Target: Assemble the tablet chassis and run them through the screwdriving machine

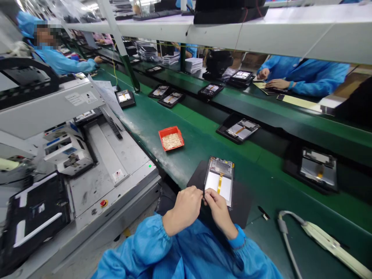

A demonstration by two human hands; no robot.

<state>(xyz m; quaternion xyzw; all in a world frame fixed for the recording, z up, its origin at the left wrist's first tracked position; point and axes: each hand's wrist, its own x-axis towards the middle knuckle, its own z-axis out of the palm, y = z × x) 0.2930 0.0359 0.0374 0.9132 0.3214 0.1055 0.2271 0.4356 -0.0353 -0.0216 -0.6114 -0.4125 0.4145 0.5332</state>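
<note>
- At the lower left of the frame, a black panel (40, 211) with white strips is lying beside a grey machine (100, 151), whose red button (103, 203) is facing up.
- At the upper left, another person in a blue sleeve (62, 64) is sitting, reaching toward the middle.
- Right of the machine, paper sheets (106, 93) are leaning near a small tablet (125, 97) on the green worktop (192, 155).
- Near the upper middle, a pair of tablets (172, 99) is lying close together.
- Left of centre, a red tray (169, 130) is holding small pale pieces (171, 141).
- At the lower middle, the left hand (186, 203) is curling its fingers in at the near left edge of an opened tablet (223, 167).
- This tablet is resting on a dark mat (241, 199), a yellow ribbon (220, 181) running down its pale lower part.
- The right hand (217, 207) is bending thumb and fingers at that same edge, its fingertips nearly meeting the left hand's; whether either is gripping anything, I cannot tell.
- Right of centre, another tablet (242, 130) is lying on a dark pad.
- At the upper right, a co-worker's hand (277, 84) is resting by yellowish strips (299, 103).
- At the lower right, a pale-handled tool (328, 238) is lying with its cable.
</note>
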